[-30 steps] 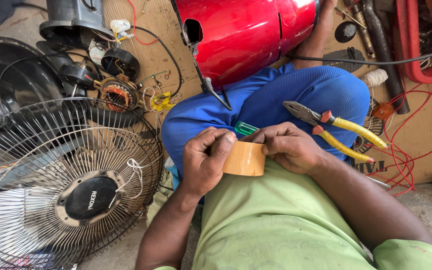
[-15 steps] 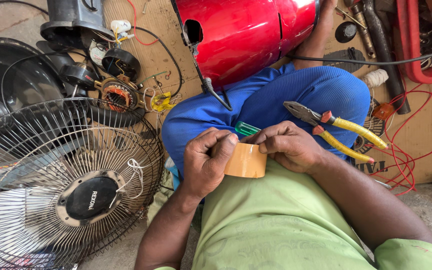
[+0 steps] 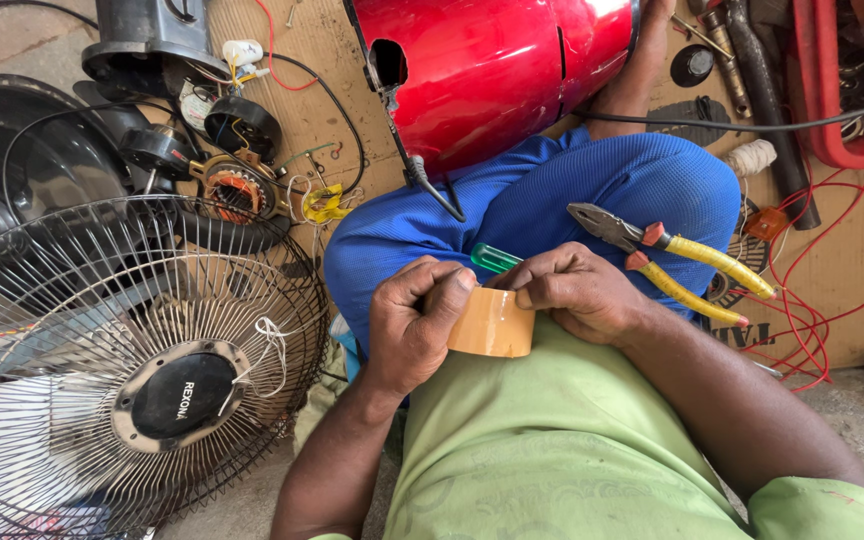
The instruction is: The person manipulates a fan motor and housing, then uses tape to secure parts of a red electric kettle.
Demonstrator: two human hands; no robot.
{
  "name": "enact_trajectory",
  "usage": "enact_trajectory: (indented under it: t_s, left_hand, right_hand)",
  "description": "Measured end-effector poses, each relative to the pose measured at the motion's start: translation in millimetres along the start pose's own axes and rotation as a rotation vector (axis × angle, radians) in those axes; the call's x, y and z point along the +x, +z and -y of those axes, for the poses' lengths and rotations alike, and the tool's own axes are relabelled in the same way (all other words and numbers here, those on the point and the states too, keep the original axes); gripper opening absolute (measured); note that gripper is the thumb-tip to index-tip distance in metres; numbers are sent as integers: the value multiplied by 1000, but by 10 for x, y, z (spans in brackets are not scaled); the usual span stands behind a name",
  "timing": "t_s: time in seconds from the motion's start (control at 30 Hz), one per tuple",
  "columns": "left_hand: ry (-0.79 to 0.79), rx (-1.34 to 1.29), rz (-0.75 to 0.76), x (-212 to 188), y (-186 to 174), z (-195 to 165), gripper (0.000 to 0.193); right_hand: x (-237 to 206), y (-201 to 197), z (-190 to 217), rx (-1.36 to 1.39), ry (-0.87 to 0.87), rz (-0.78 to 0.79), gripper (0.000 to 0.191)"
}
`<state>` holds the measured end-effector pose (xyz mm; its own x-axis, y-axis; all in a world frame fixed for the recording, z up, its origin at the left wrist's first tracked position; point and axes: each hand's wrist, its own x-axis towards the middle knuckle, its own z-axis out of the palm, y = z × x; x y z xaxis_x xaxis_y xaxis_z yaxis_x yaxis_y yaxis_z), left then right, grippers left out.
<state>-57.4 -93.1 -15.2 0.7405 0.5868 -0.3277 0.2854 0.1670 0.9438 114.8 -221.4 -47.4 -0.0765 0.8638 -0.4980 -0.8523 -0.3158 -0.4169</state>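
Roll of brown tape (image 3: 493, 323), centre of frame, over the lap — grasped from both sides, left hand (image 3: 414, 322) clenched on its left edge, right hand (image 3: 574, 292) pinching its upper right rim. Yellow-handled pliers (image 3: 672, 262) rest on the blue-trousered knee just right of the hands; green screwdriver handle (image 3: 494, 258) peeks out above the tape. Wire fan guard (image 3: 122, 360) — lower left; red housing (image 3: 497, 70) at top centre.

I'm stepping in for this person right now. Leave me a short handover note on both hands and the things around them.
Left hand and right hand both grip the roll of brown tape over the lap, thumbs at its edge.
Yellow-handled pliers and a green-handled screwdriver lie on the blue-trousered thigh.
Fan guard to the left; opened fan motor and red housing ahead.
No tape strip pulled free yet; motor wires exposed.
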Motion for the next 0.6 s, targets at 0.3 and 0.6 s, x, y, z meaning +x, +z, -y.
enact_trajectory:
  t_s: [0.3,0.6]
  left_hand:
    - [-32,-56,10,-38,21,45,21]
    - [-30,-113,6,-44,17,111,22]
  right_hand:
    - [2,0,-18,-41,4,7,19]
    - [-19,57,11,45,16,-20,20]
